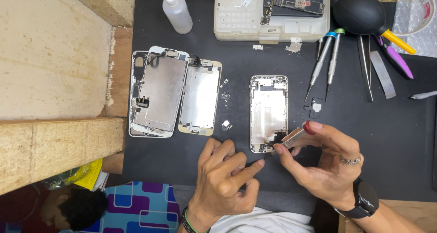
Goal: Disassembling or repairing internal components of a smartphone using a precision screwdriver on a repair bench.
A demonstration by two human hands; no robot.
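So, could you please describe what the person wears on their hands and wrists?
Both hands are bare and ungloved. The right hand has a silver ring on one finger and a black watch at the wrist. The left hand has a dark beaded bracelet with green in it.

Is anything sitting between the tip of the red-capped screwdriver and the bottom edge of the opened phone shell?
Nothing visible. The red-capped screwdriver in the right hand points at the bottom of the opened phone shell; the left hand's forefinger lies just beside the tip.
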